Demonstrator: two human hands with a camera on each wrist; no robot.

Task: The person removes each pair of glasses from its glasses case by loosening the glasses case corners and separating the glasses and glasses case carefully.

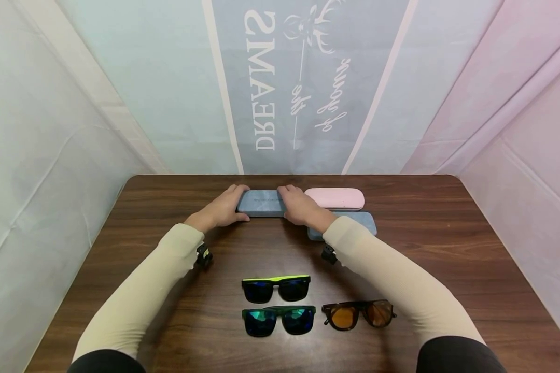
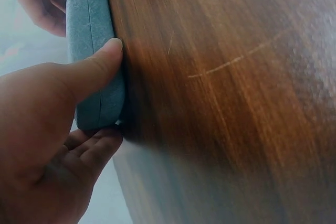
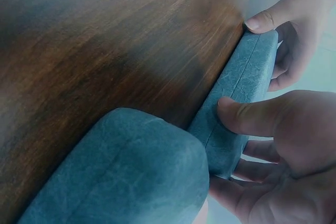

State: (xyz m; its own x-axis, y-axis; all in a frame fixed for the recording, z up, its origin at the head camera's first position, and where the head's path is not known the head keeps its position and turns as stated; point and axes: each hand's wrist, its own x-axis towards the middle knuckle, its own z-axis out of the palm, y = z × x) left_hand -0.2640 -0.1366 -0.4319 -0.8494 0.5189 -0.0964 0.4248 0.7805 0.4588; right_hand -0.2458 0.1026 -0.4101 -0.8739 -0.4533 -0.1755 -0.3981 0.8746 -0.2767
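Note:
A blue eyeglass case [image 1: 263, 203] with small lettering on its lid lies closed near the table's back edge. My left hand [image 1: 223, 207] grips its left end, with the thumb [image 2: 100, 66] on the front face and fingers around the far side. The other end is held by my right hand [image 1: 302, 206]; its thumb [image 3: 244, 115] presses across the seam in the right wrist view. Partly under my right forearm sits a second blue case [image 1: 365, 221], close beside the held one. Behind it is a pink eyeglass case [image 1: 334, 198].
Nearer on the wooden table [image 1: 205, 331] lie black sunglasses with a yellow-green top [image 1: 293, 289], dark-framed sunglasses with green-blue lenses [image 1: 297, 321], and glasses with orange lenses [image 1: 343, 317]. A printed cloth [image 1: 168, 103] hangs behind the table, with pale cloth on both sides.

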